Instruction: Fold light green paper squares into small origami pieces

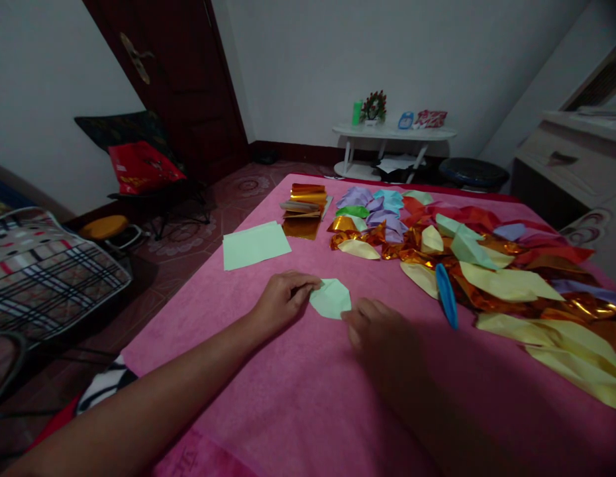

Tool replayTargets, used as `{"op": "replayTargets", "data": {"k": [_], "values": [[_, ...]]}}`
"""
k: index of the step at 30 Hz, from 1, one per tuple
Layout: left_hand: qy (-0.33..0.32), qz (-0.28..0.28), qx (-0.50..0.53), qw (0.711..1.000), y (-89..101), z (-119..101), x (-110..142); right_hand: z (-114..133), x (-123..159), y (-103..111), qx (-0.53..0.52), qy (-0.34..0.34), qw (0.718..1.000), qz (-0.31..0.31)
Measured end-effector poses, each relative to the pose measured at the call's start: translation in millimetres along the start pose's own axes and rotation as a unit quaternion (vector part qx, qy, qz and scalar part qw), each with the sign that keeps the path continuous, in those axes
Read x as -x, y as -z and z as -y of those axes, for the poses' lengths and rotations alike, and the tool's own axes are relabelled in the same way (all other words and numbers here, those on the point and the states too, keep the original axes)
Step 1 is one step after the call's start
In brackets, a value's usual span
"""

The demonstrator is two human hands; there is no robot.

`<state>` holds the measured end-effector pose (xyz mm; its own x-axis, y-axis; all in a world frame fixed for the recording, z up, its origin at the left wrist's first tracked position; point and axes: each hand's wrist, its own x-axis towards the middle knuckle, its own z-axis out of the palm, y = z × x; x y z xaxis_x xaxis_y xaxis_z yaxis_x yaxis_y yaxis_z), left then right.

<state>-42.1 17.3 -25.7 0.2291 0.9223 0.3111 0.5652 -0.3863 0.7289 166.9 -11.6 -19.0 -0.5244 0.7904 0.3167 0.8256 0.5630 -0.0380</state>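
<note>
A partly folded piece of pale green paper (pixel 331 299) lies low over the pink cloth, between my two hands. My left hand (pixel 287 299) pinches its upper left corner between thumb and fingers. At the lower right corner, the fingers of my right hand (pixel 372 326) are closed on the paper's edge. A stack of flat pale green sheets (pixel 257 246) rests to the left, beyond my left hand. To the right of my right hand a narrow blue oval object (pixel 446 295) lies near the folded pieces.
Many folded paper pieces in yellow (pixel 507 281), gold, purple and red cover the table's right side. Shiny gold sheets (pixel 302 228) are stacked at the back. Behind the pink-covered table (pixel 288 397) stand a white side table (pixel 392 132) and a dark stool (pixel 473 173).
</note>
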Motion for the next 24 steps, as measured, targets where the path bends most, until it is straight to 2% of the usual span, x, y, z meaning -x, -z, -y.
{"op": "replayTargets", "data": {"k": [3,6,10,12,18,24], "values": [[0.029,0.018,0.013,0.999,2.0,4.2,-9.2,-12.4,-4.0,4.7,0.001,-0.027,1.000,0.005],[0.041,0.060,-0.015,0.997,3.8,6.1,-22.9,-16.3,-6.3,7.2,-0.009,-0.039,0.999,0.008],[-0.016,0.101,-0.108,0.989,6.8,6.2,-39.6,-14.6,-7.7,7.1,-0.057,-0.054,0.997,0.011],[-0.027,0.116,-0.116,0.986,7.9,6.2,-44.3,-14.6,-8.1,5.2,-0.092,-0.062,0.994,0.002],[0.060,0.185,-0.026,0.981,8.7,7.9,-41.1,-21.7,-11.3,-3.7,-0.186,-0.102,0.977,-0.016],[0.107,0.198,0.065,0.972,9.9,6.6,-32.4,-24.2,-18.0,-6.4,-0.219,-0.147,0.965,-0.003]]}}
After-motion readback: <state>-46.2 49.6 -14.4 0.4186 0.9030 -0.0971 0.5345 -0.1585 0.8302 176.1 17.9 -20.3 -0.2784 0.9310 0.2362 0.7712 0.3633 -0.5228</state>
